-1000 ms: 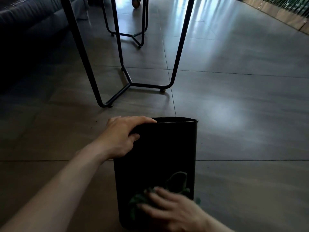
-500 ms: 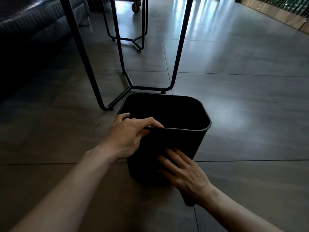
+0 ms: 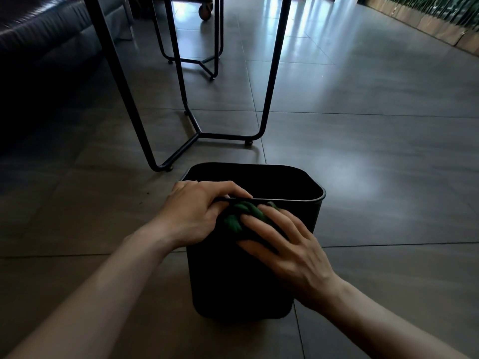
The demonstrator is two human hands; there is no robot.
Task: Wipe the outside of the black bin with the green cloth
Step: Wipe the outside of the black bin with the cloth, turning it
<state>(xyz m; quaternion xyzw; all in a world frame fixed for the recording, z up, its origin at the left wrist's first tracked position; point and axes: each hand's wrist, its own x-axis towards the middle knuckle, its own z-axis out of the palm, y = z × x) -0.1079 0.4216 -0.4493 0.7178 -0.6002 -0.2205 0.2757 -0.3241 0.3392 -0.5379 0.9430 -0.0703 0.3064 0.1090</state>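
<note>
The black bin [image 3: 241, 286] stands upright on the tiled floor in front of me, its open top facing up. My left hand [image 3: 197, 213] grips the near left part of its rim. A bunched green cloth [image 3: 239, 216] lies against the near outer wall just under the rim. My right hand [image 3: 282, 247] presses flat on the cloth with its fingers spread, and hides most of it.
Black metal table legs [image 3: 199, 134] stand just beyond the bin, with a second frame [image 3: 199, 60] farther back. A dark sofa [image 3: 44, 47] runs along the left. Open tiled floor [image 3: 375, 164] stretches to the right, up to a wooden ledge [image 3: 435, 29].
The bin went from tipped toward me to upright. My right hand slid the cloth up the near wall from the bottom to just under the rim. My left hand stayed on the rim.
</note>
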